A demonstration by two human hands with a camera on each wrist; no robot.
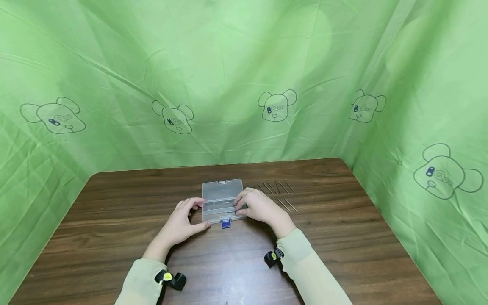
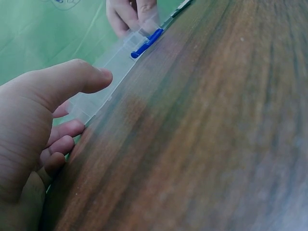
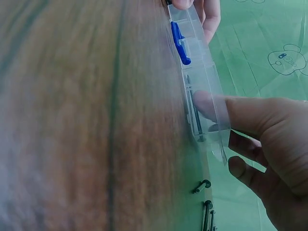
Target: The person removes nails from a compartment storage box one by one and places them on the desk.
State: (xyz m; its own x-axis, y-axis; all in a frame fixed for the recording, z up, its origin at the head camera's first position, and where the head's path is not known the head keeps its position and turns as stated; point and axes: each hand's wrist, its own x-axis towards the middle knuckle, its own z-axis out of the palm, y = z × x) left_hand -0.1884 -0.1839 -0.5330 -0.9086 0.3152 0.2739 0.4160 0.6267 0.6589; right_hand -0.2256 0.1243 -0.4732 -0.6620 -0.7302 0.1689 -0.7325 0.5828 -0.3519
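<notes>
A clear plastic box (image 1: 223, 190) lies on the table with its lid folded back and a blue latch (image 1: 226, 223) on the front edge. My left hand (image 1: 182, 220) holds the box at its left end, thumb by the front corner and fingers along the side. My right hand (image 1: 259, 206) is over the right end. Its thumb (image 3: 207, 103) shows through the clear wall, beside a thin dark nail (image 3: 195, 115) inside the box. A gap stands between thumb and fingers in the head view; the index fingertip is hidden in the right wrist view.
Several long thin nails (image 1: 283, 187) lie in a row to the right of the box, with two more nails (image 1: 291, 205) nearer the front. The brown wooden table (image 1: 114, 212) ends at a green cloth curtain (image 1: 225, 140) behind and at the sides.
</notes>
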